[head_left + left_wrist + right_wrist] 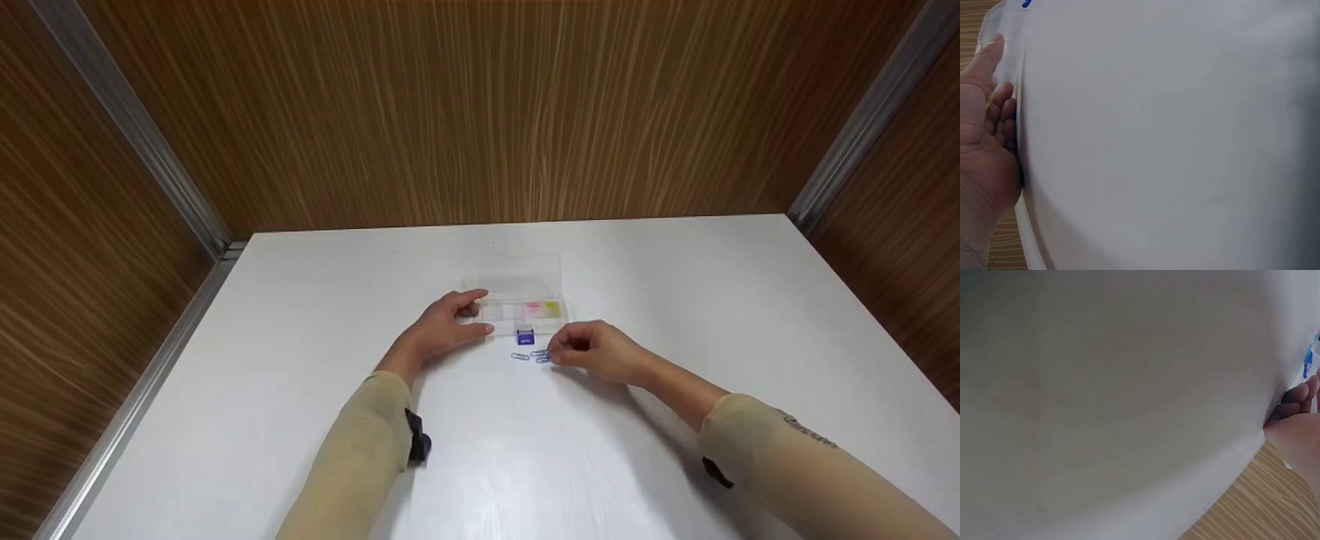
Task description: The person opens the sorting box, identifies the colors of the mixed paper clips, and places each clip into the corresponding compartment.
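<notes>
A clear plastic compartment box (504, 311) lies on the white table with its transparent lid (517, 274) raised at the back. My left hand (442, 326) holds the box's left end, thumb at the front corner and index finger at the back; its other fingers curl in the left wrist view. Several blue paper clips (520, 357) lie in front of the box. My right hand (600, 351) pinches at the rightmost clip with thumb and index fingertips, which partly hide it. A small purple-labelled piece (526, 337) sits at the box's front edge.
Pink (533, 309) and yellow-green (552, 309) pieces lie in the box's back right compartments. The white table (337, 300) is bordered by wood-grain panels (480, 112) at the back and both sides.
</notes>
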Tool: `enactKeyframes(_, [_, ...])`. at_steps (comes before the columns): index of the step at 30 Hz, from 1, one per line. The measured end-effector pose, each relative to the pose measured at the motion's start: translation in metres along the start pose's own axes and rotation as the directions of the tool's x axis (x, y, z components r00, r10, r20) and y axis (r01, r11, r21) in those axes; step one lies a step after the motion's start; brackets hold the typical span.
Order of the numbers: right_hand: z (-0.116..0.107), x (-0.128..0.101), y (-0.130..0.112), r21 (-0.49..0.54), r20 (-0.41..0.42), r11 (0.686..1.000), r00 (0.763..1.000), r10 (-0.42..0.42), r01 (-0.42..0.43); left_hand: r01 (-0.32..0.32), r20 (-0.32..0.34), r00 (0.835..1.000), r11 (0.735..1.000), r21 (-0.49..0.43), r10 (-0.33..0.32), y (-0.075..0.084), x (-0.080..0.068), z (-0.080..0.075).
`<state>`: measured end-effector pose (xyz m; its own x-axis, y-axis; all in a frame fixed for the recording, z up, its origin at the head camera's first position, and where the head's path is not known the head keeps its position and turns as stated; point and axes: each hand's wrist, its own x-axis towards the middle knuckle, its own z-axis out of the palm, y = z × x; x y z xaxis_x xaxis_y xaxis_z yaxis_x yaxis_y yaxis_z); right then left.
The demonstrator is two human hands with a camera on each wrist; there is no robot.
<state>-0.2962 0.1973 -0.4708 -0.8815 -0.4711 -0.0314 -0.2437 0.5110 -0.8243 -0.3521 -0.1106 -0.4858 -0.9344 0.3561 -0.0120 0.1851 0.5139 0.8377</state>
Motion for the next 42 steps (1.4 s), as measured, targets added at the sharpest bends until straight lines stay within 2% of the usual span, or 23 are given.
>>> enactKeyframes(12, [0.0053,0.0003,0.0025,-0.052,0.003,0.999,1.0,0.017,-0.017,0.026,0.007,1.0,1.0,0.01,-0.026,-0.0017,0.0014,0.0002])
enactKeyframes(21, [0.0097,0.0024,0.0015,-0.121,-0.023,0.993,1.0,0.009,-0.012,0.008,0.006,1.0,1.0,0.019,-0.008,0.0004,-0.0001,-0.0014])
enactKeyframes(26, [0.0096,0.0026,0.0005,-0.135,-0.027,0.991,1.0,0.008,-0.011,0.018,0.007,1.0,1.0,0.014,-0.019,0.0006,-0.0002,-0.0015])
enactKeyframes(33, [0.0093,0.0021,0.0004,-0.137,-0.03,0.991,1.0,0.004,-0.008,-0.019,-0.005,1.0,1.0,-0.007,0.019,0.0001,0.001,-0.0006])
enactKeyframes(42, [0.0103,0.0021,0.0017,-0.17,-0.042,0.985,0.999,0.004,-0.011,-0.015,0.001,1.0,1.0,-0.011,0.015,0.0005,0.0012,-0.0005])
